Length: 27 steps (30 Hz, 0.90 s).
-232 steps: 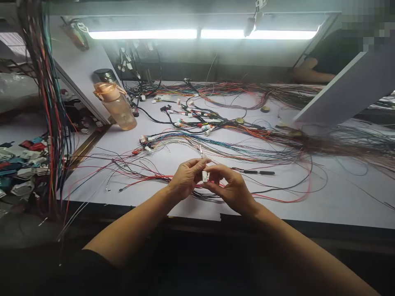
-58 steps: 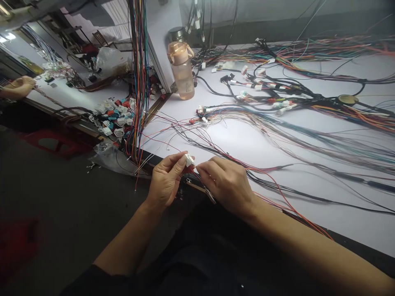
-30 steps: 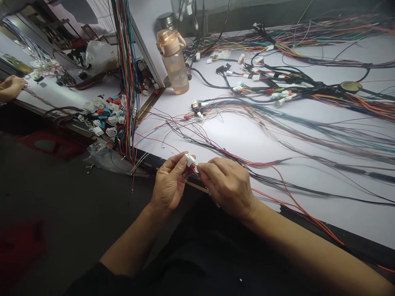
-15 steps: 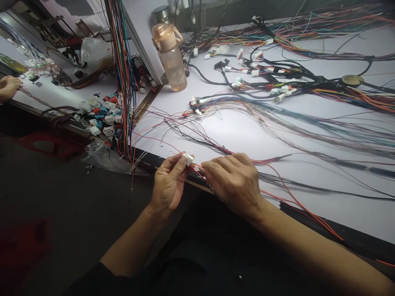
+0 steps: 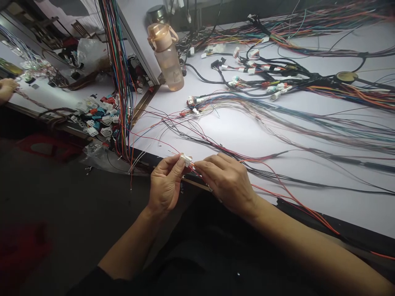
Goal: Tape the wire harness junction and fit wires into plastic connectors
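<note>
Closest to me, two bare forearms are reaching out from a dark sleeve point(image 5: 98, 283) and the lower right toward the front edge of the table point(image 5: 228, 127). The left hand point(image 5: 166, 181) is pinching a white plug point(image 5: 186, 160), thumb and fingers closed around it. The right hand point(image 5: 228, 179) is working just beside it, fingertips drawn together on an orange wire point(image 5: 192, 164) that is running to the plug. The plug is hanging in the air between the two hands, lining up with the dark front edge, and red wires point(image 5: 197, 173) are trailing under it. Beside the left forearm, the floor point(image 5: 123, 222) is showing, leaving that elbow some room. To the right, thick orange wires point(image 5: 321, 218) are crossing the edge.

Just past the hands, dark wires point(image 5: 197, 141) are fanning across the table; white tabletop is showing between them and a bluish bundle point(image 5: 296, 113). Farther back, a black harness point(image 5: 286, 78) is stretching across, with a roll of tape point(image 5: 346, 77) lying at its thick part. A bottle point(image 5: 169, 61) is standing near the left edge. Hanging wires point(image 5: 119, 82) are dropping past that corner, and beyond them a pile of plugs point(image 5: 103, 117) is lying near another person's hand point(image 5: 8, 88).
</note>
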{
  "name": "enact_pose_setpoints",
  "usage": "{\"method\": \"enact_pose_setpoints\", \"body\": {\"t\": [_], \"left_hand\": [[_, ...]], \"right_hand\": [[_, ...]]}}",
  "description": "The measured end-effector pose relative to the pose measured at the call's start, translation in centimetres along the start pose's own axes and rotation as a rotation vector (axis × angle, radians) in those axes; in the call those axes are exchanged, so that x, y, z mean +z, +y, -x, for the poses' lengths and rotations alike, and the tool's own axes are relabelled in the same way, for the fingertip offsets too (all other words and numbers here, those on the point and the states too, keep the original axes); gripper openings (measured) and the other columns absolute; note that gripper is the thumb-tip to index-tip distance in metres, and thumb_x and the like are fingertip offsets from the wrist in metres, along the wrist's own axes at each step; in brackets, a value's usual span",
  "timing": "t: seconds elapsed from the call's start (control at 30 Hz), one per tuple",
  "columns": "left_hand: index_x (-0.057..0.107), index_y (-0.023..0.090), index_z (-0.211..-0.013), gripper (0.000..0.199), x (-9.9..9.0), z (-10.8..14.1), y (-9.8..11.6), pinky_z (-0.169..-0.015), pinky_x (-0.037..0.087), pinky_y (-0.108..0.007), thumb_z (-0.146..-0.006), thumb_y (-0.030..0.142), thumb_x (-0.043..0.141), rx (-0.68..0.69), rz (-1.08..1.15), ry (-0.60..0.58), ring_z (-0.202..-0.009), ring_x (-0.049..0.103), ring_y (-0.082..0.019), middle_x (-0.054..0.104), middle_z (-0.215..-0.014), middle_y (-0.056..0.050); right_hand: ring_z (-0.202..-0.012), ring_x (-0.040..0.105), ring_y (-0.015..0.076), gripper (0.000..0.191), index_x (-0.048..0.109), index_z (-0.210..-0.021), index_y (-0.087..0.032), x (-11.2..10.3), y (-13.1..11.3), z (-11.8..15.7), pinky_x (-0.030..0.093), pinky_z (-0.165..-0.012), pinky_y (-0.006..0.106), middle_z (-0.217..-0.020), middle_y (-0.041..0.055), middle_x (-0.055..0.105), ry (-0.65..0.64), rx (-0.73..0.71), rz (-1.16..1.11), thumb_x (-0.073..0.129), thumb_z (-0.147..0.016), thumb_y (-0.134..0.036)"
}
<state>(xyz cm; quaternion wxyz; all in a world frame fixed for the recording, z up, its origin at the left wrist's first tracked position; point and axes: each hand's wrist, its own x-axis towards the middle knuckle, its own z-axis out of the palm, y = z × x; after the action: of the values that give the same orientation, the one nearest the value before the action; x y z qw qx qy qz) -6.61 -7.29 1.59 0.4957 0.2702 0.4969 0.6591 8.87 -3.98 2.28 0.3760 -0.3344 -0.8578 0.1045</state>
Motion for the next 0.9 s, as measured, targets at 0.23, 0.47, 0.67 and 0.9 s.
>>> {"method": "enact_pose_setpoints", "body": {"t": [0.23, 0.47, 0.67, 0.9], "left_hand": [[0.07, 0.017, -0.084, 0.022, -1.0, 1.0, -0.1, -0.072, 0.054, -0.024, -0.067, 0.023, 0.083, -0.012, -0.039, 0.035, -0.081, 0.065, -0.015, 0.07, -0.089, -0.005], [0.07, 0.017, -0.085, 0.026, -1.7, 2.0, -0.7, -0.077, 0.054, -0.022, -0.065, 0.024, 0.085, -0.074, -0.022, 0.069, -0.082, 0.065, -0.014, 0.07, -0.089, -0.006], [0.07, 0.017, -0.083, 0.028, -1.6, 2.3, -0.7, -0.076, 0.054, -0.023, -0.063, 0.026, 0.086, -0.077, -0.012, 0.085, -0.08, 0.065, -0.014, 0.07, -0.087, -0.005], [0.069, 0.017, -0.082, 0.027, -1.1, 2.6, -0.8, -0.074, 0.054, -0.025, -0.062, 0.025, 0.086, -0.09, 0.008, 0.08, -0.079, 0.065, -0.015, 0.07, -0.086, -0.005]], "right_hand": [[-0.068, 0.049, 0.0132, 0.022, 0.065, -0.09, -0.015, 0.5, -0.7, 0.5, 0.038, -0.064, 0.028, -0.075, 0.0047, 0.063, -0.049, -0.002, -0.039, 0.045, -0.095, -0.02], [-0.068, 0.047, 0.0137, 0.019, 0.065, -0.089, -0.014, 1.3, -1.3, 1.3, 0.038, -0.066, 0.029, -0.074, 0.0045, 0.061, -0.08, -0.017, -0.048, 0.047, -0.094, -0.017], [-0.066, 0.046, 0.0134, 0.019, 0.063, -0.089, -0.013, 1.4, -1.6, 1.6, 0.038, -0.065, 0.028, -0.071, 0.0038, 0.058, -0.049, -0.044, -0.025, 0.045, -0.094, -0.015], [-0.068, 0.05, 0.0135, 0.021, 0.064, -0.091, -0.014, 1.4, -1.7, 1.8, 0.04, -0.066, 0.028, -0.072, 0.0048, 0.061, -0.045, -0.028, -0.05, 0.043, -0.095, -0.017]]}}
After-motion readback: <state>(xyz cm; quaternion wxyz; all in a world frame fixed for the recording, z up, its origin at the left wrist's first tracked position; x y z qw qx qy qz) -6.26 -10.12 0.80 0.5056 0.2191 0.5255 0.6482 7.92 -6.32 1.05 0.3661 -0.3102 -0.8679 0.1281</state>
